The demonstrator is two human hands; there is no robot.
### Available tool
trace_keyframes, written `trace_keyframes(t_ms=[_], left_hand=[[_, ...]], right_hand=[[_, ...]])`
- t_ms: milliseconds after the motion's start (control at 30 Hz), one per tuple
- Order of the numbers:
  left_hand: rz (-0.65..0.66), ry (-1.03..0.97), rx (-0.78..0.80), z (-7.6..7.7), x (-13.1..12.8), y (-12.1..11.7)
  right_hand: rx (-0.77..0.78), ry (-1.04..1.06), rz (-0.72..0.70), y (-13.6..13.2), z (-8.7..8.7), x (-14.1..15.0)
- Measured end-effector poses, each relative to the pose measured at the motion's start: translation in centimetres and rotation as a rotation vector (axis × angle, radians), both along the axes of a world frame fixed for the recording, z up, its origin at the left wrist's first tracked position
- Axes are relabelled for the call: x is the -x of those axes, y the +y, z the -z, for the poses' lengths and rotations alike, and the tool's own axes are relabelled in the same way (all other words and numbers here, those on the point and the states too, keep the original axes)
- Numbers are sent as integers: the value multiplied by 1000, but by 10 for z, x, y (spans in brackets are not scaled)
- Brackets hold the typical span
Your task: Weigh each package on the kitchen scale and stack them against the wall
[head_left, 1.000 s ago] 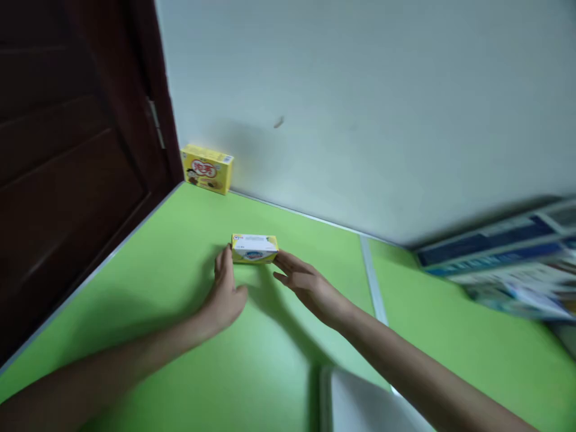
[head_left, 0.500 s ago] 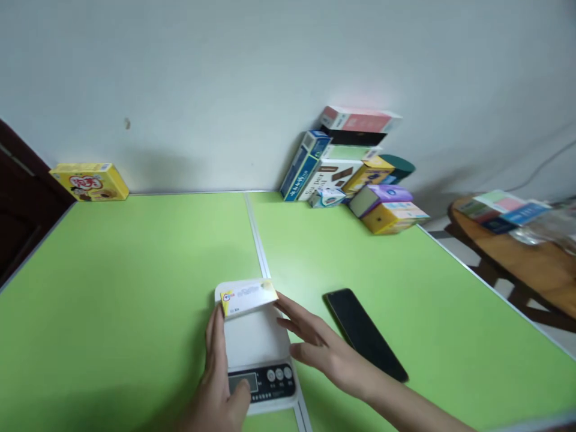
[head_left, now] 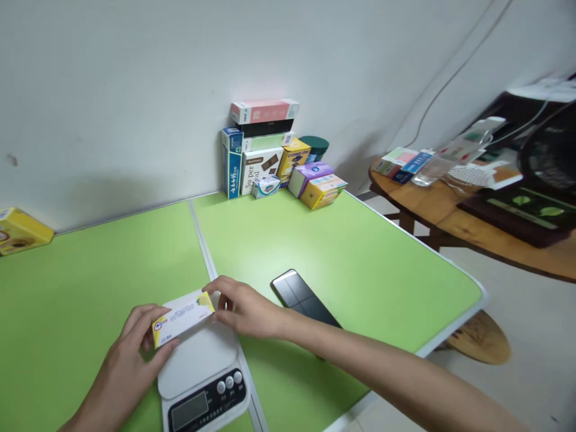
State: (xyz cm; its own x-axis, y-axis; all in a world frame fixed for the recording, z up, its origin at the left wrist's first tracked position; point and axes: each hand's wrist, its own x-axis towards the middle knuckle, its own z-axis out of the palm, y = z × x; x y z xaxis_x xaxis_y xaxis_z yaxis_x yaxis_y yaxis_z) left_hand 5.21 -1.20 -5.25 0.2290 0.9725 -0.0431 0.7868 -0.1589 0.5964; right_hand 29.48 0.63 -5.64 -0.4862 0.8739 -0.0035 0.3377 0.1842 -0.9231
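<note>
A small white and yellow carton [head_left: 183,318] is between my two hands, over the far part of a white kitchen scale [head_left: 198,360]. My left hand [head_left: 135,348] grips the carton's left end, thumb along the near edge and fingers at the far side. At the other end, my right hand [head_left: 245,306] has its index finger on the far corner and its thumb by the near one. Whether the carton's underside touches the scale plate I cannot tell. The scale's display looks blank. A black phone [head_left: 306,297] lies to the right, partly behind my right forearm.
Several boxes [head_left: 265,171] are stacked against the wall at the back of the green table [head_left: 360,264]. A yellow box [head_left: 24,231] stands at the far left. On the right, a wooden table [head_left: 427,210] holds cartons, a plastic bottle and a dark case.
The view has turned to the right. My left thumb has moved from the scale's display up to the carton, and my right fingers have closed around its right end.
</note>
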Motion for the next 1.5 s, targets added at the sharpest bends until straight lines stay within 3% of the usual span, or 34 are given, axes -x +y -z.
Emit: trace_keyframes(t_ms=[133,267,400,533,633,733,867,1000,1233,1400,1500], left_hand=[[110,24,-13,-20,-36,21],[212,-14,-84,-33,-96,62],[257,-72,-142,-21,-170,118],[232,-87,-239,-5,-237,173],[199,-99,-345,-2,-276,208],[154,-154,-407,-3,-301,237],[96,-238,-422,2,-317,262],[59,-337,-374,20,-319,267],[150,-393,-287,42,-316,262],[169,-358,-209,42,-315,260],[229,-297,-158,40,-300,249]], right_hand=[[-57,74,72,6,-2,-32],[-117,151,249,22,3,-82],[-83,313,460,59,24,-130],[-82,422,764,111,45,-162],[-152,434,912,153,48,-178],[-254,411,953,191,42,-193],[-313,390,935,230,41,-206],[-256,432,947,246,57,-206],[-272,475,898,241,87,-198],[-248,460,918,236,81,-197],[-199,375,943,218,73,-191]])
